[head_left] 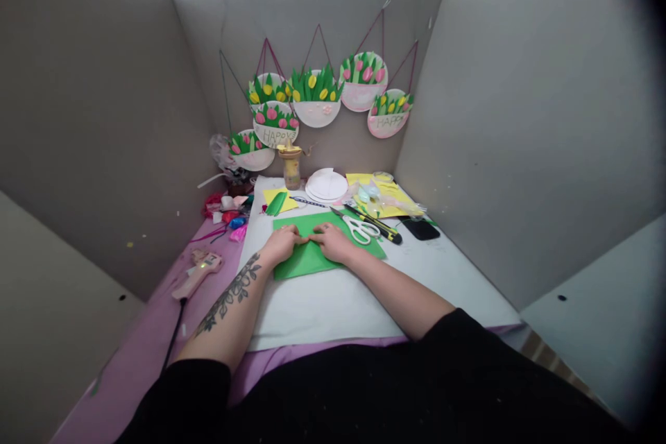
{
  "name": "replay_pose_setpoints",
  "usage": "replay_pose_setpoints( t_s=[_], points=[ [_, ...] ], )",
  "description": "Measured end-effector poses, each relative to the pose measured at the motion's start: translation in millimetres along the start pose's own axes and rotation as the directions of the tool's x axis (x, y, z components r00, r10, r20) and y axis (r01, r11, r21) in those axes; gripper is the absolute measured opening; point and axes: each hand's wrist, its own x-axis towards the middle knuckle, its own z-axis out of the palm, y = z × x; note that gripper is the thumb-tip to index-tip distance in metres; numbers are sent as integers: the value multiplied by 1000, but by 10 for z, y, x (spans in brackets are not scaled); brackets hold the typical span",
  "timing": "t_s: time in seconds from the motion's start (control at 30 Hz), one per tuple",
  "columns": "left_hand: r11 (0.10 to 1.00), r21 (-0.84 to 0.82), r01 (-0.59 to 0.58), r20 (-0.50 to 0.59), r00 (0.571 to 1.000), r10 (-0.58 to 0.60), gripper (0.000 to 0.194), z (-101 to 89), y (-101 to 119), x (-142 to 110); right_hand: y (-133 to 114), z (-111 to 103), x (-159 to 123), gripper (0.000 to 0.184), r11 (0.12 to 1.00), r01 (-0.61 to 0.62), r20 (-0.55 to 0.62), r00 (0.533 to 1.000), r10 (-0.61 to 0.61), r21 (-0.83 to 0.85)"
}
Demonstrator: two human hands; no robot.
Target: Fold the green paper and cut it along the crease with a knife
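Observation:
A sheet of green paper (pixel 304 260) lies on a white board (pixel 333 305) in front of me. My left hand (pixel 282 243) and my right hand (pixel 331 241) both rest on top of it, side by side, knuckles up and fingers curled down, pressing the paper near its middle. The fingertips of the two hands almost meet. What the fingers do underneath is hidden. White-handled scissors (pixel 359 227) lie just right of my right hand, beside a yellow and black cutter knife (pixel 379 225).
A glue gun (pixel 199 272) with its cord lies on the purple cloth at left. Behind are a glue bottle (pixel 291 166), white paper plates (pixel 327 186), yellow paper (pixel 385 198), a dark phone (pixel 420 228) and ribbon scraps. Paper-plate tulip baskets (pixel 317 94) hang on grey cardboard walls.

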Motion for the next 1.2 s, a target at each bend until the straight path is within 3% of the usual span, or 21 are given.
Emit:
replay_pose_setpoints(
  t_s=[0.17, 0.27, 0.43, 0.67, 0.9, 1.2],
  points=[
    [988, 50, 149, 50, 987, -151, 39, -150, 122, -88, 8, -82, -41, 42, 993, -70, 30, 997, 73, -100],
    [961, 104, 255, 107, 958, -266, 38, -294, 210, -163, 68, -169, -102, 38, 977, -144, 49, 987, 153, -158],
    [910, 195, 366, 114, 913, -392, 35, -427, 274, -260, 188, -238, -178, 36, 954, -233, 45, 968, 245, -186],
    [912, 245, 330, 48, 935, -351, 35, -361, 293, -291, 185, -214, -159, 30, 960, -183, 0, 982, 188, -214],
    [921, 283, 267, -10, 961, -275, 34, -154, 535, -127, 63, -150, -139, 34, 941, -34, -11, 999, 33, -337],
    [972, 177, 156, -32, 988, -153, 37, -64, 509, -26, 56, -164, -145, 32, 952, -137, -19, 990, 137, -275]
  ],
)
